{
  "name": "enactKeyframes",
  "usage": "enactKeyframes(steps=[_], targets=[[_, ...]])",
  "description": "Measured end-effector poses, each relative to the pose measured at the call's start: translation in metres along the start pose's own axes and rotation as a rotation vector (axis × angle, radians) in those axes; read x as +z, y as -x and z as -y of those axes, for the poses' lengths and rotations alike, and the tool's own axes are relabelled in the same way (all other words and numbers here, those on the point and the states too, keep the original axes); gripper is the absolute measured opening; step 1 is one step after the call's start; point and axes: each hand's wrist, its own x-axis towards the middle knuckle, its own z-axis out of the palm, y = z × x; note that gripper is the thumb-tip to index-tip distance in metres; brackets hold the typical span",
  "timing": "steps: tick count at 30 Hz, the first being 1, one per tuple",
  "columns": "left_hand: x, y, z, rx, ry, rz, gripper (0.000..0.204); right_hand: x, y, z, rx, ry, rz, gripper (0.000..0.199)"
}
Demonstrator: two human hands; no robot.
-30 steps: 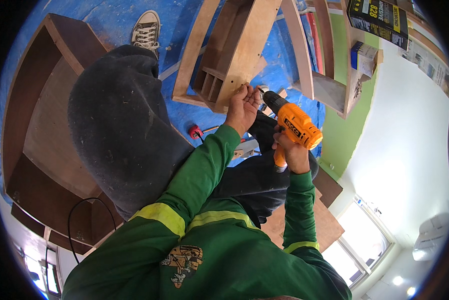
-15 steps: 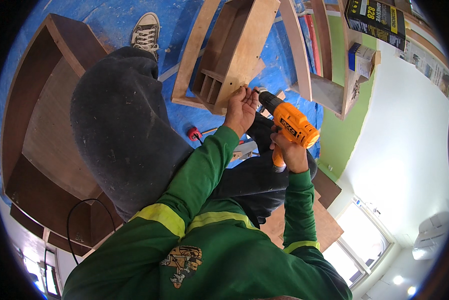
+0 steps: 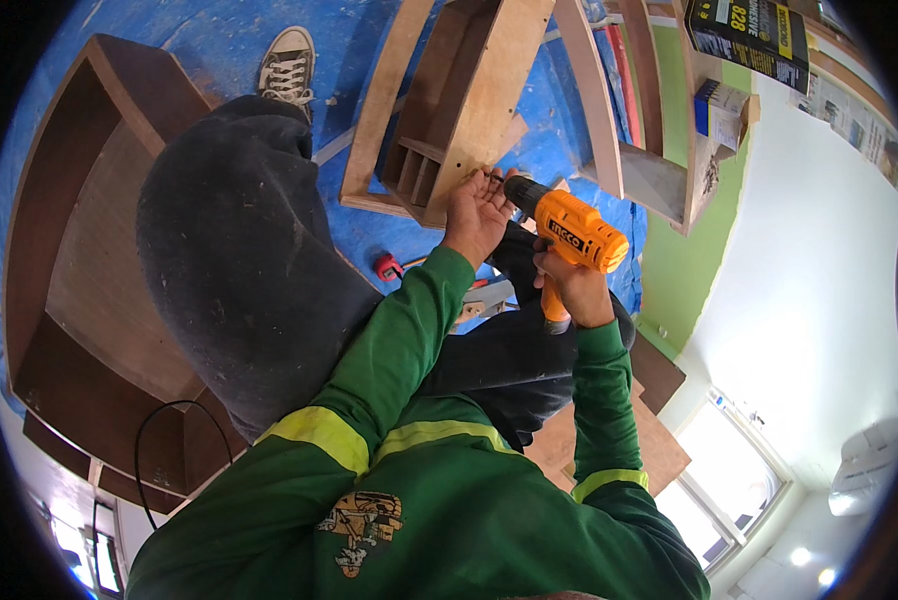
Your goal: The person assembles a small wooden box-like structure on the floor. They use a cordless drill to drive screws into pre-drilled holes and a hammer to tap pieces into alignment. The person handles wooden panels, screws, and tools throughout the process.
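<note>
Head view: right hand [image 3: 569, 285] is wrapped around the orange drill [image 3: 569, 230], bit at the wooden shelf unit [image 3: 469, 100] at twelve o'clock; left hand [image 3: 477, 212], half open, steadies a screw there. Screw not yet driven, I'd judge.

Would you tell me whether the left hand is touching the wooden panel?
Touching: the head view shows the left hand with its fingertips pressed on the wooden panel beside the drill's tip.

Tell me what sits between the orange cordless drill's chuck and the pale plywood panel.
In the head view, the left hand sits there, fingers beside the drill's dark bit tip at the panel.
</note>
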Motion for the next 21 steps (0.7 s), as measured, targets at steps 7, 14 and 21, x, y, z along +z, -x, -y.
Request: enactKeyframes(steps=[7,14,21], targets=[[0.002,-0.002,0.0,0.024,0.003,-0.02,0.017,0.002,-0.007,-0.007,0.04,-0.041,0.015,0.032],[0.005,-0.004,-0.002,0.009,0.014,-0.065,0.018,0.002,-0.009,-0.009,0.012,0.066,0.013,0.026],[0.001,-0.006,0.0,0.035,-0.019,-0.029,0.02,-0.001,-0.015,-0.001,-0.107,0.238,0.071,0.026]])
